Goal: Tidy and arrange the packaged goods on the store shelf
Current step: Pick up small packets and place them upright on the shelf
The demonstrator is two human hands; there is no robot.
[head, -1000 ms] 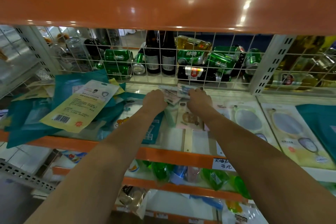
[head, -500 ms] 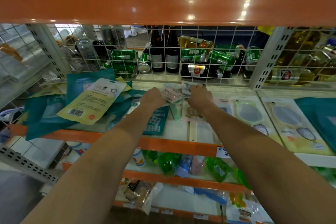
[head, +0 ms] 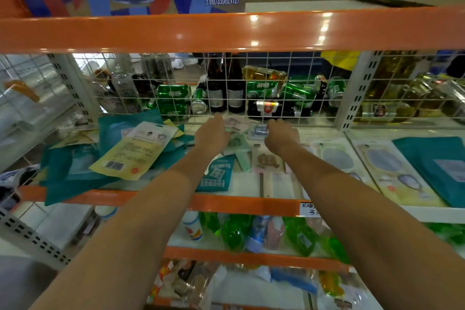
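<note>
Against the wire mesh (head: 276,88) at the back of the shelf (head: 156,196), both hands work one small bundle of flat packets (head: 239,125). The left hand (head: 211,134) has its fingers curled over the bundle's left edge; the right hand (head: 281,134) curls down at the right edge, beside a small blue-and-white packet (head: 259,131). Both appear to be holding the bundle, though the fingertips are hidden under the knuckles, so the exact grip cannot be read.

The packets look thin, light and floppy, with slick film faces that would probably slide over one another. My judgement is that they are best squeezed by opposite edges, as now, so the stack stays square; lifting by one corner would likely let them fan out. Nothing about them looks fragile.

They are pale, pinkish and green, printed, and partly overlapped. Toward the shelf's front from the mesh lie a teal packet (head: 216,173) and a pink carded item (head: 268,161). Left of the hands along the mesh, a loose heap of teal pouches (head: 73,166) carries a yellow packet (head: 136,151) with a barcode. To the right lie carded goods (head: 392,171) in neater rows. Behind the mesh sit green cans (head: 173,93) and dark bottles (head: 226,88).
</note>
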